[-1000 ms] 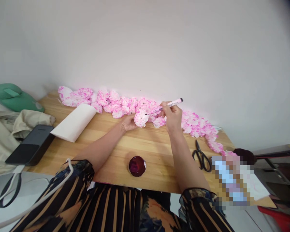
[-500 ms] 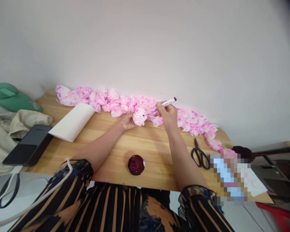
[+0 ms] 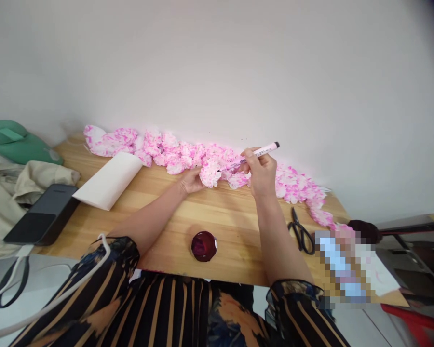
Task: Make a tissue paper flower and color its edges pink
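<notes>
The left hand is clasping a flower, likely light, crushable, best held underneath; the right hand is gripping a pen.

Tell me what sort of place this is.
Likely a craft workspace: ruffled pink and white flowers lie in a long row, black metal scissors lie nearby, and the right hand holds a slim pink and black pen.

Right hand holds pen; left hand, flower.
</notes>
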Demonstrator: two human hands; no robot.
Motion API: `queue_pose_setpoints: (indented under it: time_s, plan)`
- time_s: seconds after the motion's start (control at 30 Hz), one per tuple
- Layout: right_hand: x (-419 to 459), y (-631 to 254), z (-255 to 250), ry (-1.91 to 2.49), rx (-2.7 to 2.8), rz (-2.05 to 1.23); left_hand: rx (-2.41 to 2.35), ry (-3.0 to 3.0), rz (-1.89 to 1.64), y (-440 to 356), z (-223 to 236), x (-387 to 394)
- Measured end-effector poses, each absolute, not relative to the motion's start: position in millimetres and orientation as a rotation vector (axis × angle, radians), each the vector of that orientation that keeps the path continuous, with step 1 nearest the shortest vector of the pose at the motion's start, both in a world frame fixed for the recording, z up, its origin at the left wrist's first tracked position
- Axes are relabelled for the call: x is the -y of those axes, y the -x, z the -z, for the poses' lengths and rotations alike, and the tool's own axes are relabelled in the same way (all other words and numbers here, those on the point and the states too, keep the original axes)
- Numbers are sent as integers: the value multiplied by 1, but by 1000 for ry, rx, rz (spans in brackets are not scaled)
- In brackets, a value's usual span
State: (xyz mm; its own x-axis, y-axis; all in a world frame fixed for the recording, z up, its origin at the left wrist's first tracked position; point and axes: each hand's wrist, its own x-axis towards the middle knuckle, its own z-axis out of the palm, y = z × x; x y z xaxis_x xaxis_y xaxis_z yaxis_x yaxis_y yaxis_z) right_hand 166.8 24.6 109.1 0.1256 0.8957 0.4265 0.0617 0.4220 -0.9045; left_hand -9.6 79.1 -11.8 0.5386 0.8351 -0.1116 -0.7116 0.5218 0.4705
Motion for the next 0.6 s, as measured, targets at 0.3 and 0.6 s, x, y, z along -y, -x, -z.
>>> queue_pose_setpoints:
  time_s: [0.3,0.6]
  plan:
    - [-32,-166,-102,1005,1243,-718,-362,-463,-943,10,13,-79]
    - [-33,-165,-105,987,1147,-701,-413,-483,-929,10,14,-80]
